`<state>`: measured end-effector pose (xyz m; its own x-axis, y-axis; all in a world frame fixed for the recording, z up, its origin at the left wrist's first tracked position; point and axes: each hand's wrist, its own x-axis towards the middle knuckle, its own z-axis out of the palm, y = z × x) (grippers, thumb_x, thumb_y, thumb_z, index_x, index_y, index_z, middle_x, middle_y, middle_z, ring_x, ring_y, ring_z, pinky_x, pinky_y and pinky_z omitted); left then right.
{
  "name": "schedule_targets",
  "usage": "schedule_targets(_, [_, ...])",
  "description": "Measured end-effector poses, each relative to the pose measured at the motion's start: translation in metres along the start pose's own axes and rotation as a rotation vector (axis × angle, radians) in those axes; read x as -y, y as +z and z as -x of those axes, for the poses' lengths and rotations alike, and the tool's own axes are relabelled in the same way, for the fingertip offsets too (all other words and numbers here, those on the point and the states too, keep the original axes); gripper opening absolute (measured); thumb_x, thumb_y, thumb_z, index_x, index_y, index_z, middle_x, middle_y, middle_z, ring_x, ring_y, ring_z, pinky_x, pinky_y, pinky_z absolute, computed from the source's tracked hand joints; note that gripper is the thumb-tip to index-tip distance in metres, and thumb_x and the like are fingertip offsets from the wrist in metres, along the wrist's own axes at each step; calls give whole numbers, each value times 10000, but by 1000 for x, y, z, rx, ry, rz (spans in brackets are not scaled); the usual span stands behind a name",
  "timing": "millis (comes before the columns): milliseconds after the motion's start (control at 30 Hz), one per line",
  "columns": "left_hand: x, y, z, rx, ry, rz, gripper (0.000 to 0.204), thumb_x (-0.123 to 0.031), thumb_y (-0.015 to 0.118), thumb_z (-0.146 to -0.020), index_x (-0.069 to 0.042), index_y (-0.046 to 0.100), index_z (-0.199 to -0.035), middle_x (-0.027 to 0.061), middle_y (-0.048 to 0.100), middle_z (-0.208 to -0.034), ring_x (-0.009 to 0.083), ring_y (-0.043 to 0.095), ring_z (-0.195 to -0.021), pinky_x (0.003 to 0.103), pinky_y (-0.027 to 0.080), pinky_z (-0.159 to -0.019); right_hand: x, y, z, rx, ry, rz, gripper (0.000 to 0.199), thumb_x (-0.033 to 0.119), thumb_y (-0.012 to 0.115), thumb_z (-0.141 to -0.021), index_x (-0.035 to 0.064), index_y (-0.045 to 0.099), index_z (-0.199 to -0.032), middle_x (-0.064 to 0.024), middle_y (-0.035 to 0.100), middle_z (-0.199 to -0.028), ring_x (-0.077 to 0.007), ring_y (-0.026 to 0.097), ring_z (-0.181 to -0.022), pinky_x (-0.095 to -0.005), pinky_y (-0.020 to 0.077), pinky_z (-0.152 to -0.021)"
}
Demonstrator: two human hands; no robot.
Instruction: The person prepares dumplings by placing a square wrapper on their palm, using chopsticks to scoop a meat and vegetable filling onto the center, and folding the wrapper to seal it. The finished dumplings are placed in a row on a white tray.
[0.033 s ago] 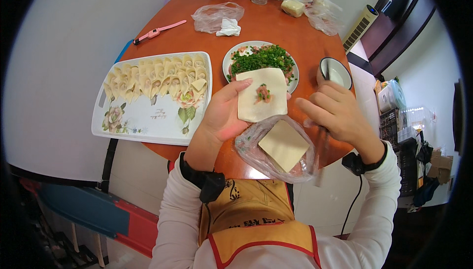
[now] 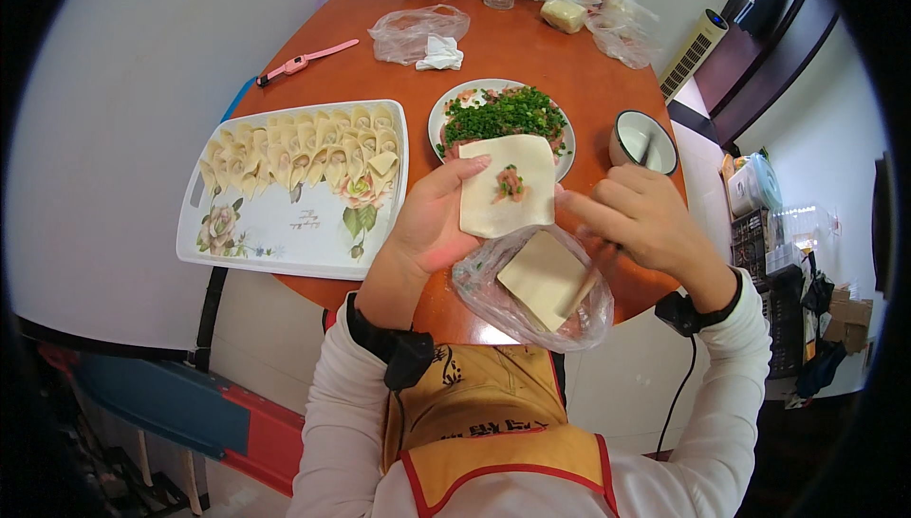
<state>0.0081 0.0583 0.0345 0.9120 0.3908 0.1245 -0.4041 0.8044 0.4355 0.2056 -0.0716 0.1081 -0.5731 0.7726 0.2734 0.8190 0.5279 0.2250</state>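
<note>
Nothing moved: wrapper point(image 2: 506, 197) still overhangs left palm point(image 2: 432, 224), near plate point(image 2: 438, 120).

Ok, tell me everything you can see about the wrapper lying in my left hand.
The wrapper is a thin, pale cream square of dough, soft-looking and flat, lying open across the fingers of the left hand. A small dab of pink and green filling sits near its middle. Its edges are unfolded. The right hand touches its right edge.
</note>
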Motion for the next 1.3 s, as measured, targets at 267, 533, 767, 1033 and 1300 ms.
schedule_targets(267, [18, -4, -7, 158, -53, -195, 508, -32, 498, -844, 21, 363, -1331, 146, 505, -1253, 261, 522, -1152, 402, 417, -1006, 3, 13, -18, -195, 61, -358, 279, 103, 676, -672, 121, 605, -941, -22, 510, -714, -216, 577, -628, -329, 438, -499])
schedule_targets(533, [30, -1, -3, 133, -123, -461, 401, -178, 462, -970, -22, 387, -1332, 117, 490, -1283, 241, 536, -1131, 369, 455, -961, -6, 11, -40, -96, 178, -453, 209, 130, 676, -728, 114, 601, -922, -48, 567, -812, -273, 591, -722, -371, 468, -578])
schedule_targets(767, [33, -2, -4, 19, -109, -592, 363, -179, 442, -968, -33, 413, -1299, 84, 535, -1202, 188, 584, -998, 332, 480, -874, -13, 16, -44, 1, 314, -539, 223, 156, 663, -769, 55, 583, -951, -105, 593, -850, -310, 589, -755, -383, 471, -630])
schedule_targets(1033, [44, 11, -18, 107, -286, -688, 330, -245, 434, -969, -29, 446, -1219, 124, 613, -992, 130, 598, -685, 219, 422, -476, -9, -9, -29, 149, 448, -735, 224, 193, 631, -856, 10, 539, -946, -141, 568, -778, -289, 564, -721, -343, 447, -648])
schedule_targets(1300, [49, 10, -6, -76, -80, -283, 411, -217, 395, -987, -25, 385, -1350, 135, 592, -943, 97, 522, -628, 203, 388, -496, -87, -2, 70, 119, 871, -151, 209, 258, 468, -954, 51, 475, -985, -197, 585, -789, -371, 575, -734, -406, 432, -636])
